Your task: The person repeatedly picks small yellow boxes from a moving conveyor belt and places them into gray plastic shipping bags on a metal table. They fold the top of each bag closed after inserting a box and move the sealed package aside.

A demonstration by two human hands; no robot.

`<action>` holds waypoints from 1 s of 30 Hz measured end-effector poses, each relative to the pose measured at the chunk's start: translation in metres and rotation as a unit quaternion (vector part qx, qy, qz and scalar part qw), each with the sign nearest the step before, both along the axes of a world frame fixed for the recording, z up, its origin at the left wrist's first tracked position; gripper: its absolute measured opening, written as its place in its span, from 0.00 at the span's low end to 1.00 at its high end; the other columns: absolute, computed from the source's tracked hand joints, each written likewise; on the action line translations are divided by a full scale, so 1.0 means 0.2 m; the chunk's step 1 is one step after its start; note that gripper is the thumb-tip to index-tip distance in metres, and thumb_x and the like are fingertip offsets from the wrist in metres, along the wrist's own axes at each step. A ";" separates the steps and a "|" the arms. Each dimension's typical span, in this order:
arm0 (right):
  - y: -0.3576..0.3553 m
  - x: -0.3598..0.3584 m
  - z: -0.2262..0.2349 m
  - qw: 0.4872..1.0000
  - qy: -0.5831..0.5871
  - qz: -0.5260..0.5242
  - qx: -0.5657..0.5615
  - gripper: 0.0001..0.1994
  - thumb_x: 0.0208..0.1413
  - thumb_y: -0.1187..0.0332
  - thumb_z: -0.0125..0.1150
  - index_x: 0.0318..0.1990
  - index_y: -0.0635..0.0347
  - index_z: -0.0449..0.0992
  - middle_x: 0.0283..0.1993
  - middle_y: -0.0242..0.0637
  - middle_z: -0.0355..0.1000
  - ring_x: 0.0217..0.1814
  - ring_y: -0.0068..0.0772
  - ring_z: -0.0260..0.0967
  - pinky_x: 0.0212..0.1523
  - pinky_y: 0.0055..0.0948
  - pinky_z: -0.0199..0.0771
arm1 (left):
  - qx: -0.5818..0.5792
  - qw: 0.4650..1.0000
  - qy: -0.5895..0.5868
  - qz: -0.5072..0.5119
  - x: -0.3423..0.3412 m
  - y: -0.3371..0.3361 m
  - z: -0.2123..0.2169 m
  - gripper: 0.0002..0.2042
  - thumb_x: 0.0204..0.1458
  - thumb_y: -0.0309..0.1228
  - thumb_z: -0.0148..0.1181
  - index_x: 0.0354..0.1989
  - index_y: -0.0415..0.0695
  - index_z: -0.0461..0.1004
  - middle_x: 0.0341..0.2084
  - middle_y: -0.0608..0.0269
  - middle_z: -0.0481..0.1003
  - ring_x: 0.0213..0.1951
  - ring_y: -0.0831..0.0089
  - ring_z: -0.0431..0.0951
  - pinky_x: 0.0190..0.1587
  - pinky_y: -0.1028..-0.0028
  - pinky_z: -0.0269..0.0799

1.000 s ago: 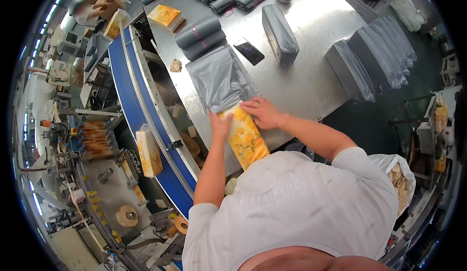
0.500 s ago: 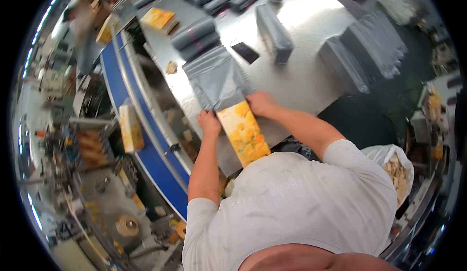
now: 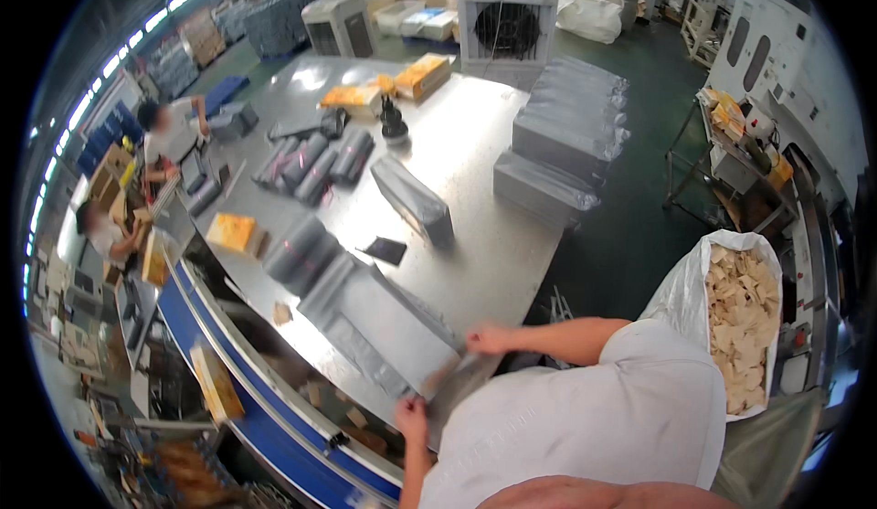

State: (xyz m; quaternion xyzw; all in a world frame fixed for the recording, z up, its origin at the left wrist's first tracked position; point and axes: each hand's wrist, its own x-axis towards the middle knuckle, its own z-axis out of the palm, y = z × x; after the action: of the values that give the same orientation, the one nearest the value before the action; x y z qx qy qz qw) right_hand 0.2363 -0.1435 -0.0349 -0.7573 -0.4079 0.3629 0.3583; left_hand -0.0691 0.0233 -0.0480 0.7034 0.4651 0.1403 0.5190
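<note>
A grey plastic mailing bag point(image 3: 388, 322) lies on the metal table in front of me, pulled over a long box-shaped pack. Only the pack's pale near end shows at the bag's mouth. My left hand point(image 3: 411, 415) is closed at the near left corner of the mouth, its fingers pinched on the bag's edge. At the right corner, my right hand point(image 3: 491, 338) is likewise closed on the edge, slightly blurred. Beyond the bag lie rolls of grey bags point(image 3: 301, 253) and a dark phone point(image 3: 385, 250). A filled grey bag point(image 3: 411, 200) stands farther right.
Filled grey bags point(image 3: 566, 121) are stacked on the table's right side. Yellow-patterned packs point(image 3: 235, 233) lie about the table, and another pack point(image 3: 216, 383) rides the blue conveyor point(image 3: 283, 447). A white sack of scraps point(image 3: 676, 294) stands right. Two people work at the far left.
The yellow-flowered pack has gone into the grey bag, which now covers nearly all of it. Both hands remain at the bag's mouth. My view has tilted up toward the far room.
</note>
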 end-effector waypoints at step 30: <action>-0.42 -0.16 0.12 0.995 -0.055 0.071 0.036 0.06 0.54 0.72 0.73 0.33 0.60 0.81 0.31 0.41 0.76 0.34 0.45 0.77 0.36 0.38 0.77 | -0.128 0.986 -0.055 -0.087 0.12 -0.29 0.04 0.25 0.58 0.33 0.70 0.61 0.38 0.71 0.46 0.49 0.80 0.44 0.62 0.82 0.48 0.63 0.78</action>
State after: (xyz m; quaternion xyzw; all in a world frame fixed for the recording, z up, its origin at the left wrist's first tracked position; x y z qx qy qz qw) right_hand 0.2034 -0.2282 -0.0108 -0.7323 -0.4923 0.3299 0.3354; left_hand -0.0450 -0.0338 -0.0390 0.6602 0.3867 0.0723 0.6398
